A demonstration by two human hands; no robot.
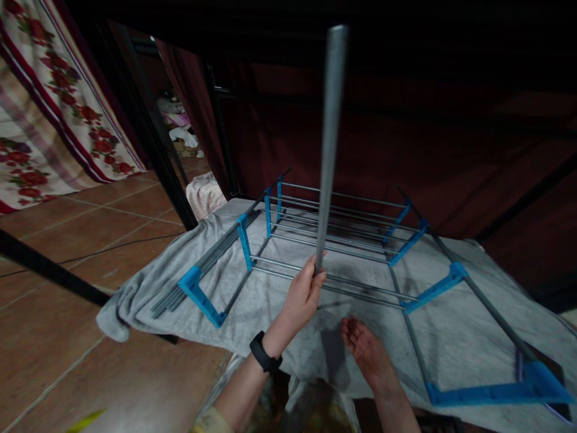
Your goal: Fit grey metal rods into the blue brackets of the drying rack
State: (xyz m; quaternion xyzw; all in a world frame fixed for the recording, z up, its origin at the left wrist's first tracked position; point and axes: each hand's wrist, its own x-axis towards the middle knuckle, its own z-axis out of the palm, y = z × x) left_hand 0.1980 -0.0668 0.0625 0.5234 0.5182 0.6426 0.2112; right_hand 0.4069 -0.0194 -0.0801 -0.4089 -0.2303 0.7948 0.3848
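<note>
My left hand (pixel 303 296), with a black band on its wrist, is closed around the lower end of a grey metal rod (pixel 330 144) and holds it nearly upright. Just beyond the hand a rack frame of thin grey rods (pixel 333 240) with blue plastic connectors (pixel 198 294) lies on a grey cloth (pixel 455 337). A bare foot (pixel 366 352) rests flat on the cloth right of my hand. My right hand is out of view.
A bundle of loose grey rods (pixel 202 264) lies along the cloth's left side. Black metal frame posts (pixel 153 156) stand at the left, with dark red curtains behind. A floral cloth (pixel 54 108) hangs at far left over the brown tiled floor (pixel 90 228).
</note>
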